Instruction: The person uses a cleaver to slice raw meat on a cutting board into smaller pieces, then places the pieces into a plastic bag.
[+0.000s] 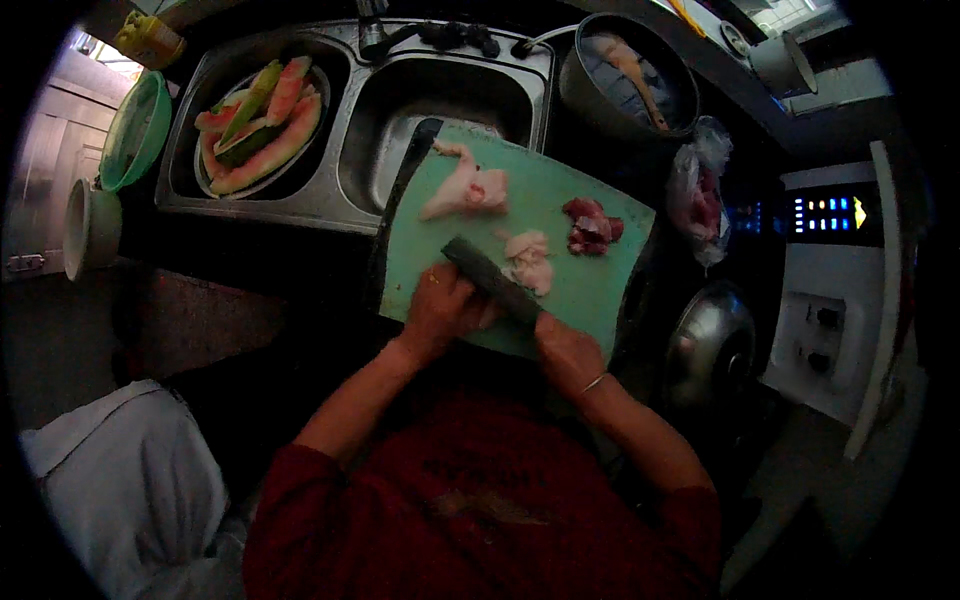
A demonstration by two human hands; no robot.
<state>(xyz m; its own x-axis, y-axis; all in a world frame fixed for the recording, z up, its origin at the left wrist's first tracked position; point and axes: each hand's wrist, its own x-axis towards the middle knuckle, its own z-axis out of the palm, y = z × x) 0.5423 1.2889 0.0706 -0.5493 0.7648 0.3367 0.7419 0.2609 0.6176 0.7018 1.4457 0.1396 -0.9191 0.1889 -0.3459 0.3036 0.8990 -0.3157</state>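
Observation:
A pale green cutting board [415, 255] lies tilted in front of me, its far left corner over the sink's edge. My right hand [568, 355] is closed on the handle end of a broad, dark-bladed kitchen knife [488, 277], which slants across the board. Close against the near side of the blade, my left hand [440, 305] has its fingers curled; whatever they press on is hidden. Beyond the blade sits a heap of pale fatty pieces [530, 262]. A larger pale piece of raw meat with skin [468, 190] rests farther back, and dark red meat chunks [593, 227] lie at the right.
A double steel sink [345, 110] stands behind, with watermelon rinds [262, 170] in a bowl in its left basin. At back right is a deep pot [575, 95] holding a wooden spoon [630, 75]. Bagged meat [700, 195] and a domed metal lid [712, 345] are rightward.

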